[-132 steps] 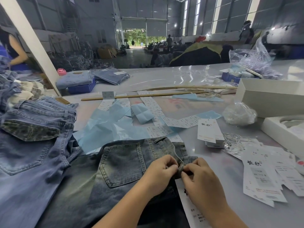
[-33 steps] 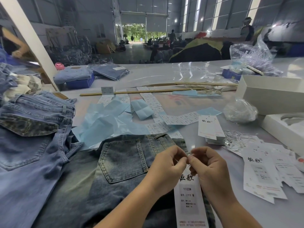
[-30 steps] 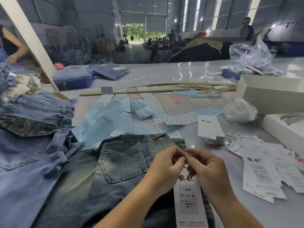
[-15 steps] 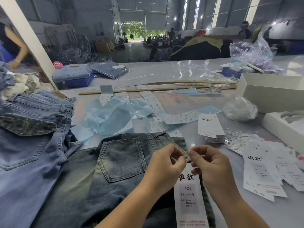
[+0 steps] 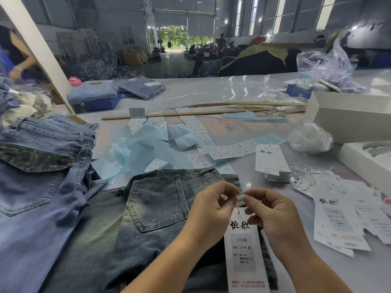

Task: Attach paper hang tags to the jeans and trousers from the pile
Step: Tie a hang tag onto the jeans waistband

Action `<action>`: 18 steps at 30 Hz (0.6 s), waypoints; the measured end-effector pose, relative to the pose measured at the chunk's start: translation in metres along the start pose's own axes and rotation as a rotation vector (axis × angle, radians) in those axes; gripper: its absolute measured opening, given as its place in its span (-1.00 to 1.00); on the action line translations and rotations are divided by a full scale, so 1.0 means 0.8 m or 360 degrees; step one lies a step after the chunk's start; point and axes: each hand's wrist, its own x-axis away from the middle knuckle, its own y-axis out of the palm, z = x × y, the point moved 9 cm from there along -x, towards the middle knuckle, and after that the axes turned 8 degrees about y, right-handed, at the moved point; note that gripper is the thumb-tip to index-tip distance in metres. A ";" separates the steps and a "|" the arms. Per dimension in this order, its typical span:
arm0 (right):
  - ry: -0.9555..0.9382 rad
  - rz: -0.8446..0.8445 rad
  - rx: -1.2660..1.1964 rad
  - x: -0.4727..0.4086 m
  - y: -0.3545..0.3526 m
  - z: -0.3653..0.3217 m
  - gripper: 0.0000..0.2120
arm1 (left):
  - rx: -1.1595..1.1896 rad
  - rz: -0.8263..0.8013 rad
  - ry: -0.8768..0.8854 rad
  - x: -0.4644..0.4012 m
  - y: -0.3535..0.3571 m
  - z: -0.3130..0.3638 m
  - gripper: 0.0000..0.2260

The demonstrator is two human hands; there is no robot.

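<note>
Dark washed jeans (image 5: 156, 206) lie flat in front of me, back pocket up. A long white hang tag (image 5: 243, 250) marked 1103# lies on them, with a thin white string (image 5: 240, 200) through its top hole. My left hand (image 5: 213, 208) and my right hand (image 5: 273, 212) meet just above the tag, each pinching an end of that string near the waistband. A pile of lighter blue jeans (image 5: 40, 166) sits at the left.
Loose hang tags (image 5: 338, 218) and a small tag stack (image 5: 270, 161) lie at the right beside a tangle of strings (image 5: 304, 176). Blue tissue sheets (image 5: 139, 153) and sticker strips (image 5: 224, 151) cover the middle. White boxes (image 5: 349, 119) stand far right; wooden sticks (image 5: 182, 114) lie across.
My hands have worked the string from the belt loop up above the tag; the tag now lies fully shown on the jeans. The blue tissue sheets shifted slightly.
</note>
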 end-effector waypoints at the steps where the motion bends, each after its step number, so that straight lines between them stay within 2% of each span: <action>1: 0.0002 0.0007 0.0004 0.000 0.000 0.001 -0.91 | 0.0010 0.0006 0.0006 0.000 0.000 0.001 -0.84; 18: -0.0057 -0.0135 0.0063 0.001 0.010 0.003 -0.85 | 0.0075 0.0033 0.0026 -0.001 -0.001 0.000 -0.85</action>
